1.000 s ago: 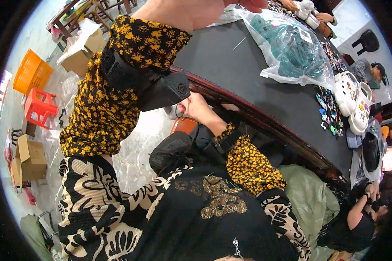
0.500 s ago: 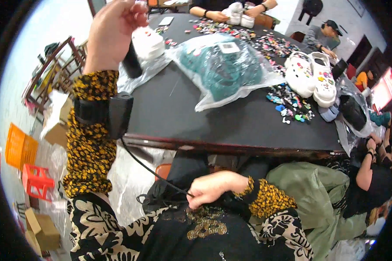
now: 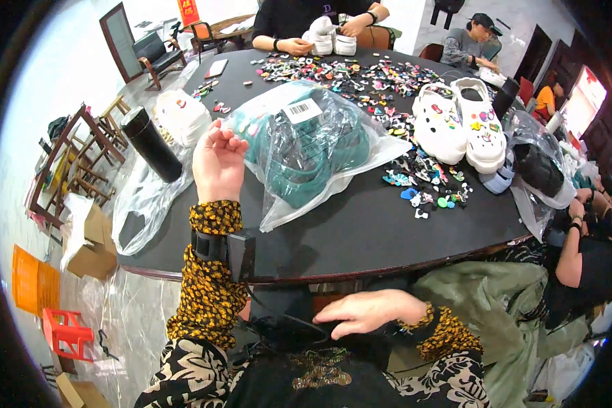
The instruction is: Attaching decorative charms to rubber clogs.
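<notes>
My left hand point(image 3: 219, 163) is raised over the table with its palm turned up. Its fingers are loosely bent and nothing shows in them. Beside it lies a clear plastic bag point(image 3: 302, 146) with teal clogs inside. A black strap with a small black box point(image 3: 241, 257) sits on my left wrist, and a thin black cable point(image 3: 285, 317) runs from the box toward my lap. Above my lap, my right hand point(image 3: 370, 310) has its fingers stretched out and its thumb apart. The cable passes close to its fingertips; whether they touch it I cannot tell.
White clogs with charms point(image 3: 442, 129) stand to the right, beside scattered shoe charms point(image 3: 435, 183). A black bottle point(image 3: 151, 146) stands on the left by a white bag point(image 3: 182, 117). Across the table a person point(image 3: 299, 24) holds white shoes point(image 3: 330, 41). A red stool point(image 3: 68, 333) is on the floor.
My right hand has let go of the cable and spread its fingers. My left hand has come down and to the right, away from the bottle, and the view has shifted.
</notes>
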Motion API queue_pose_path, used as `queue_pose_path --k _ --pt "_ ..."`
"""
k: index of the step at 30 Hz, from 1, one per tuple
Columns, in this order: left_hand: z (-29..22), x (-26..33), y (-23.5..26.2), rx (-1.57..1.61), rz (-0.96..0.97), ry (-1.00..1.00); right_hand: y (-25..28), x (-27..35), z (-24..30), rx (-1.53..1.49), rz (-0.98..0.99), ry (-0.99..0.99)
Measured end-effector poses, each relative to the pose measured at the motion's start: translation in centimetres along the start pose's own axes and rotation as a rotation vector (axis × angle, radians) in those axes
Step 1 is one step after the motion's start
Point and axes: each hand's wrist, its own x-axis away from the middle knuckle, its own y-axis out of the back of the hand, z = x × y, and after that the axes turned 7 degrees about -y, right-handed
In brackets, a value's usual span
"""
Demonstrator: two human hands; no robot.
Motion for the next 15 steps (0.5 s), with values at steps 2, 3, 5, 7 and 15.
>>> queue_pose_path --k 2,3,5,7,15 --pt "0.2 -1.0 0.5 0.143 0.041 0.083 2.5 0.6 1.7 0.063 -0.140 -0.060" --pt "0.3 -1.4 0.7 0.294 0.097 0.173 3.6 0.6 2.1 0.067 -0.221 -0.045" --pt "1.2 -1.7 0.4 0.350 0.061 0.189 5.3 -0.2 3.6 -0.083 -0.439 0.046" --pt "1.6 -1.5 -0.2 0.356 0.046 0.166 5.8 -2.4 4.6 -0.335 -0.600 0.004" --pt "2.4 -0.1 -2.5 0.185 -0.003 -0.089 4.8 -9.0 5.6 -0.529 -0.851 0.008"
